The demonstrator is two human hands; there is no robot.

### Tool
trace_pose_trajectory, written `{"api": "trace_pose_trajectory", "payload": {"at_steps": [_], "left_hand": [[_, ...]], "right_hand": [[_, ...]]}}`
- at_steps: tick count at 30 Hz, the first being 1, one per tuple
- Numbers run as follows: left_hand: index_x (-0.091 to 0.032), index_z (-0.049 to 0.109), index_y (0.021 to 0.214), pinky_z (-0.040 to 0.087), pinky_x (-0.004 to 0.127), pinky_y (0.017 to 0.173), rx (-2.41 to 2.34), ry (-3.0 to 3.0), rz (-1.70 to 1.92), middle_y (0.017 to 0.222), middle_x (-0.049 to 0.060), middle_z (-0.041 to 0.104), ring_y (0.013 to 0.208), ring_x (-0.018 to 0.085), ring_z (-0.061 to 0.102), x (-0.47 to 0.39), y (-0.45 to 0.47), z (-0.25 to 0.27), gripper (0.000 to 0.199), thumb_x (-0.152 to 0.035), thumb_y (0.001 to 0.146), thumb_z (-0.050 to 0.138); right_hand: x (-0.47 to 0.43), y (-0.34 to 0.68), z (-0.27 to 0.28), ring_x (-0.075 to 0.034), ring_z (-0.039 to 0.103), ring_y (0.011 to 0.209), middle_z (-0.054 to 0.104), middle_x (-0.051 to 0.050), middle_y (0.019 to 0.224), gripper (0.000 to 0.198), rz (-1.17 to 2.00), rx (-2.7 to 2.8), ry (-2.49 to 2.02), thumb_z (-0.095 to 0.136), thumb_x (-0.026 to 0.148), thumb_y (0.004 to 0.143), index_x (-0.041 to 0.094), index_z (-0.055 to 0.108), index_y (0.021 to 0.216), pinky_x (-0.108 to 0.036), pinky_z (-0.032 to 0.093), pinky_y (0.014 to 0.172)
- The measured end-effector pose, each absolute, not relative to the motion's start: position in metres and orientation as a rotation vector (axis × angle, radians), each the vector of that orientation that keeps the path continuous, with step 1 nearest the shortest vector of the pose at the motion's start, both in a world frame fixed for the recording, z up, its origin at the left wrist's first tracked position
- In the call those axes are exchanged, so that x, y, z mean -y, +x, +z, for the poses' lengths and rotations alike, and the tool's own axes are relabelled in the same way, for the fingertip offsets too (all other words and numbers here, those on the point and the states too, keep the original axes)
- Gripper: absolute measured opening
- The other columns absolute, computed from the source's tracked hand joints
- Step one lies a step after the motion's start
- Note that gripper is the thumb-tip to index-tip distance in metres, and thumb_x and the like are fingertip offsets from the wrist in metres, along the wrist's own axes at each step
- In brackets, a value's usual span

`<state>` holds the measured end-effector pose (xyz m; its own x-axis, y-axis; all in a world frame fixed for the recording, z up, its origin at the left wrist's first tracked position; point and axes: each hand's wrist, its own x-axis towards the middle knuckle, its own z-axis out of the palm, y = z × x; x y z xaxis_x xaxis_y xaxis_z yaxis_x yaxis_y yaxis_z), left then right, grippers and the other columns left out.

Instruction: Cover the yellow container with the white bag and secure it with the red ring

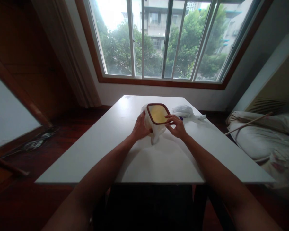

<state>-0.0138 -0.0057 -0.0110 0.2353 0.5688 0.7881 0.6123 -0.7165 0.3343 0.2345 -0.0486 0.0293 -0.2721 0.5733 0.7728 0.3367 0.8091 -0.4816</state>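
Note:
Above the white table, a square container (158,114) with rounded corners, a brown rim and a pale yellow middle is tilted towards me. A thin whitish plastic bag (155,137) lies around its side and hangs down below it in a loose tail. My left hand (140,125) grips the bagged left side, its fingers partly hidden behind. At the lower right corner, my right hand (176,125) pinches the brown rim between thumb and fingers. I cannot tell whether the yellow part is a lid or the inside.
Right of my right hand lies a crumpled white plastic bag (184,111) with something dark purple beside it. The white table (98,160) narrows towards the window (159,41). Covered bundles and a stick (249,123) are at the right; cables (38,141) lie on the floor at left.

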Motion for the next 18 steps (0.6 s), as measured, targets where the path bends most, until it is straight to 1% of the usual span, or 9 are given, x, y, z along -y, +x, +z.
{"api": "trace_pose_trajectory", "payload": {"at_steps": [4, 9, 14, 18], "left_hand": [[-0.022, 0.003, 0.155, 0.034, 0.061, 0.112, 1.145, -2.455, -1.532, 0.154, 0.022, 0.029, 0.140, 0.043, 0.034, 0.006, -0.013, -0.009, 0.135, -0.057, 0.054, 0.086], [-0.021, 0.007, 0.155, 0.038, 0.059, 0.110, 1.118, -2.472, -1.559, 0.150, 0.021, 0.035, 0.136, 0.041, 0.038, 0.010, -0.016, -0.001, 0.136, -0.055, 0.051, 0.087], [-0.021, 0.013, 0.154, 0.041, 0.057, 0.107, 1.155, -2.500, -1.599, 0.146, 0.018, 0.040, 0.131, 0.040, 0.043, 0.013, -0.016, 0.005, 0.134, -0.053, 0.048, 0.088], [-0.020, 0.017, 0.153, 0.040, 0.056, 0.108, 1.181, -2.486, -1.553, 0.145, 0.018, 0.041, 0.131, 0.039, 0.043, 0.012, -0.015, 0.007, 0.131, -0.052, 0.047, 0.088]], "right_hand": [[0.049, 0.236, 0.031, -0.015, 0.064, 0.083, 0.063, -0.008, 0.115, 0.019, 0.333, 1.847, -0.713, 0.070, 0.037, 0.083, 0.020, 0.061, 0.087, -0.030, 0.062, 0.067], [0.050, 0.233, 0.033, -0.014, 0.064, 0.079, 0.066, -0.008, 0.111, 0.021, 0.362, 1.805, -0.729, 0.067, 0.040, 0.085, 0.020, 0.063, 0.085, -0.028, 0.060, 0.063], [0.052, 0.228, 0.038, -0.014, 0.067, 0.076, 0.071, -0.007, 0.106, 0.024, 0.304, 1.755, -0.755, 0.067, 0.043, 0.086, 0.020, 0.065, 0.081, -0.026, 0.058, 0.060], [0.050, 0.240, 0.050, -0.011, 0.063, 0.056, 0.073, -0.006, 0.097, 0.035, 0.343, 1.503, -0.781, 0.059, 0.053, 0.089, 0.019, 0.064, 0.086, -0.025, 0.054, 0.050]]}}
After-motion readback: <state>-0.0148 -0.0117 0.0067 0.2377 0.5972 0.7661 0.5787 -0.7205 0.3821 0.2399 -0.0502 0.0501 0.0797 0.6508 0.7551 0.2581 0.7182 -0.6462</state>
